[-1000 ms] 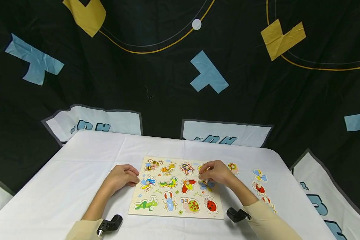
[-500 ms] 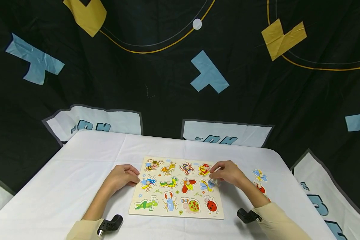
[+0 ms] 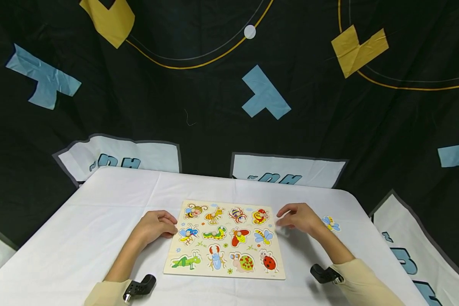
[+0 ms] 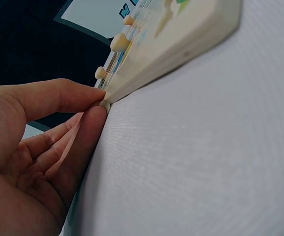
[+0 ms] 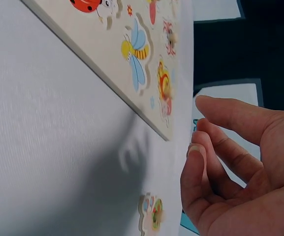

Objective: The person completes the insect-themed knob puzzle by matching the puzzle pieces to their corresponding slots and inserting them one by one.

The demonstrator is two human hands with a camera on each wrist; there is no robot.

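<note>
Pretty sure I'm looking at a lab-type recording booth here, kind of a small staged set. A black backdrop fills most of my head view, dotted with blue patches and yellow patches, plus a thin yellow line looping across it. White panels with blue lettering stand or hang around the table, can't tell which, and a plain white cloth covers the tabletop. The black wrist cams pretty much sell it for me.
</note>
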